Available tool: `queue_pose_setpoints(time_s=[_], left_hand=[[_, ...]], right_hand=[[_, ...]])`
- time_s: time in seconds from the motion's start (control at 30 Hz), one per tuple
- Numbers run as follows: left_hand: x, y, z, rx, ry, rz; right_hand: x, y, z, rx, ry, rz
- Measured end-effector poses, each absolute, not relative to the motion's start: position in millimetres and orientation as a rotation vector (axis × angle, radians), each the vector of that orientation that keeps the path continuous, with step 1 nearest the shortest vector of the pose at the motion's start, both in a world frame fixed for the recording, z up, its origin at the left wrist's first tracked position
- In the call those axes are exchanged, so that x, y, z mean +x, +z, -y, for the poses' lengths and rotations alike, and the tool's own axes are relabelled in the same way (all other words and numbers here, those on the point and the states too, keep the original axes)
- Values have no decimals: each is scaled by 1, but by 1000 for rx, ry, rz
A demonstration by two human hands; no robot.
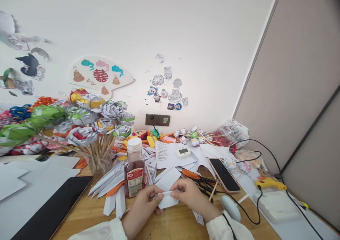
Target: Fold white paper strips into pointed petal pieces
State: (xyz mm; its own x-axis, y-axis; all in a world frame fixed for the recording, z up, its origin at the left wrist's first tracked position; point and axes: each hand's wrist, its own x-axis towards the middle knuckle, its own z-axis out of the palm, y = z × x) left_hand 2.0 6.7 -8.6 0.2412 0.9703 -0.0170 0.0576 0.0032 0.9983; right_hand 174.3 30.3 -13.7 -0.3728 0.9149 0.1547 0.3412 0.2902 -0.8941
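Low in the middle of the view, both my hands pinch a small folded piece of white paper (pixel 166 194) just above the wooden desk (pixel 170 225). My left hand (pixel 142 206) grips its left end with thumb and fingers closed. My right hand (pixel 190 197) holds the right end, fingers curled over it. White sleeves cover both wrists. Just beyond my left hand stands a bottle of red liquid with a white cap (pixel 134 169). Folded white and orange paper strips (pixel 114 187) lie beside it.
A glass of paper flowers on sticks (pixel 98 126) stands at the left, above a black tablet (pixel 53 208). To the right lie orange-handled scissors (pixel 198 179), a phone (pixel 224 174), a yellow glue gun (pixel 269 183), a white box (pixel 277 206) and cables.
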Motion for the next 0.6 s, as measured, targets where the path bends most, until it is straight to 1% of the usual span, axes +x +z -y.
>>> queue_pose_setpoints(time_s=[0.17, 0.37, 0.6], left_hand=[[0, -8, -8, 1324, 974, -1053], [-6, -14, -16, 1238, 867, -868], [-10, -19, -16, 1158, 859, -826]], right_hand=[[176, -14, -31, -1126, 1052, 1873], [181, -16, -35, -1155, 1081, 1827], [180, -16, -32, -1151, 1095, 1830]])
